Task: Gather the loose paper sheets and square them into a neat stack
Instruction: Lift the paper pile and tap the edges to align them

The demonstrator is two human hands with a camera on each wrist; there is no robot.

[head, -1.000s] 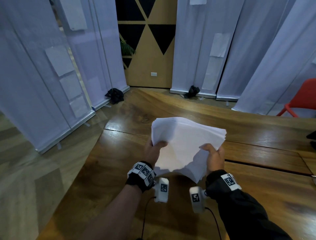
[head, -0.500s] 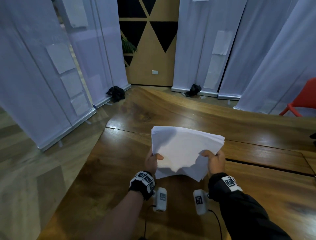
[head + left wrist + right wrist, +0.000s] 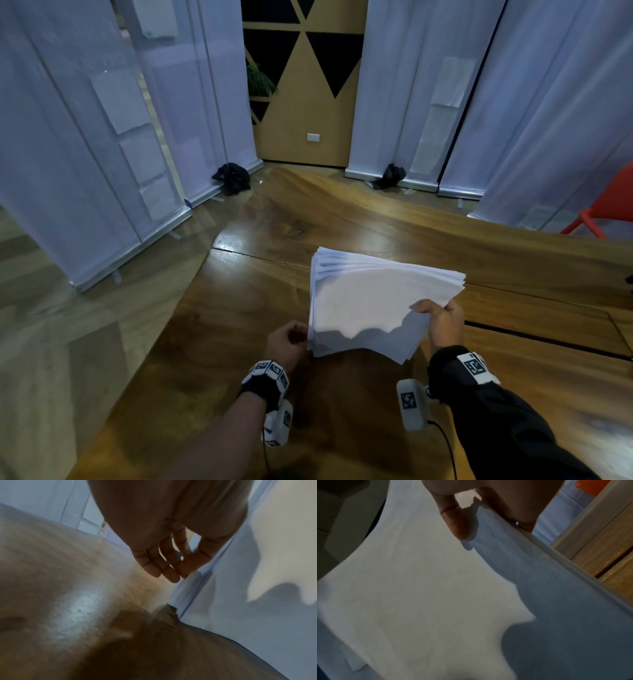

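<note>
the paper sheets (image 3: 376, 301) are off the bench (image 3: 219, 342), held up in front of you as one sheaf tilted away, with its lower corner hanging close above the wood; whether that corner touches the bench i cannot tell. the far and left edges are still fanned into separate lines, so the stack looks gathered but not yet squared. your right hand (image 3: 445, 325) carries the weight: its thumb lies on the top face and the fingers (image 3: 453, 519) curl under the right edge, pinching the whole sheaf so it can hang and settle. your left hand (image 3: 287, 342) stands at the left edge, its fingers (image 3: 159, 566) straight and close together, flat against the side of the sheets rather than gripping them, which reads as a guide for pushing stray edges in. i judge the next move to be tapping an edge down on the bench while that left hand keeps the side flush. a loose pinch could let inner sheets slide out.
</note>
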